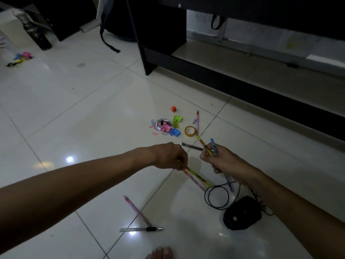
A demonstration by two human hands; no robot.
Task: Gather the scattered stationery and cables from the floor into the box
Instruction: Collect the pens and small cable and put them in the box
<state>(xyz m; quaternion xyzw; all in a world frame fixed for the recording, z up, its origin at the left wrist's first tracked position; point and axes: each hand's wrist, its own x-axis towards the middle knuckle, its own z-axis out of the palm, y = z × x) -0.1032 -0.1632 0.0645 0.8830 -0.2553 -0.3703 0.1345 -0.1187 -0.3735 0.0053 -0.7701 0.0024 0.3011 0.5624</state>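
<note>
Overhead-lit glossy white tiles (93, 113) (dim room); both hands (171, 156) pinch pencils (196, 177).

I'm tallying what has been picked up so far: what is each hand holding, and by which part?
The left hand grips two patterned pencils by one end. The right hand holds a pencil, a blue pen and a metal ruler bunched around mid-length.

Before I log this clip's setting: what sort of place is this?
Probably a home room or study, seen from floor level: glossy white tiled floor, a dark desk with a backpack beside it, and a water bottle standing at the back left.
</note>
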